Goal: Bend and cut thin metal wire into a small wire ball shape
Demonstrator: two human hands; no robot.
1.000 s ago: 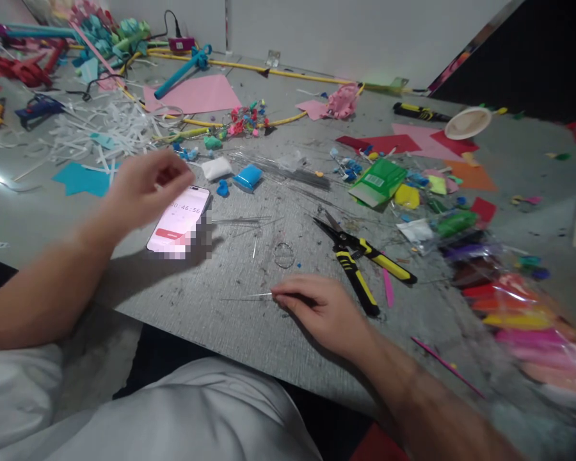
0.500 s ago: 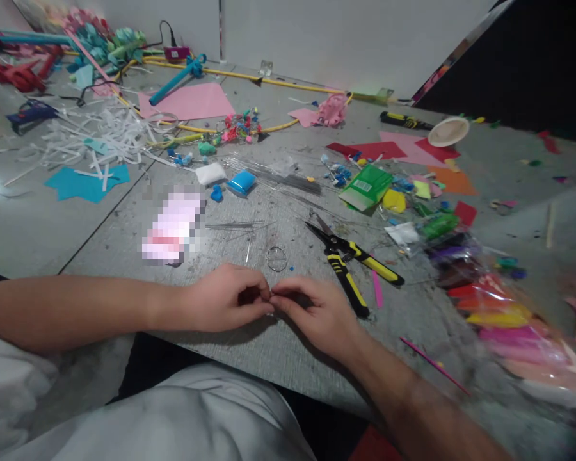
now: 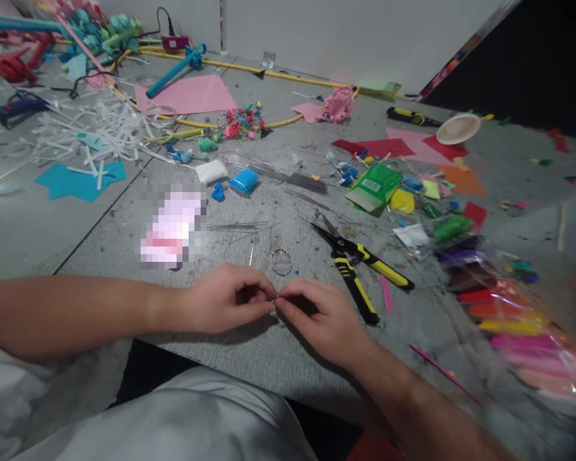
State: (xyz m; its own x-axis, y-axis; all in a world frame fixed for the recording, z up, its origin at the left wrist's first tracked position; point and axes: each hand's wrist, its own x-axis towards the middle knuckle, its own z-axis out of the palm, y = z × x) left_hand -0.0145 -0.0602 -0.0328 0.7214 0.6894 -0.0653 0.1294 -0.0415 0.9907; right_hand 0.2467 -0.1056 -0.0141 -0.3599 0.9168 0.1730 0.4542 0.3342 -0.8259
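Observation:
My left hand and my right hand meet fingertip to fingertip above the grey table. Each is closed in a pinch on something tiny and shiny between them, too small to name. Just beyond the fingers lies a thin wire ring with a wire across it. Several straight wires rest farther back. To the right, black-and-yellow pliers lie with their handles spread.
A blurred-out bright phone-like object lies left of centre. Behind are blue and white packets, white paper strips and a green packet. Colourful clay packs lie at the right, near a pink stick.
The view has shifted slightly, so the pliers and right-hand items appear farther right. Both hands keep their pinch, with a small shiny bit now showing between the fingertips.

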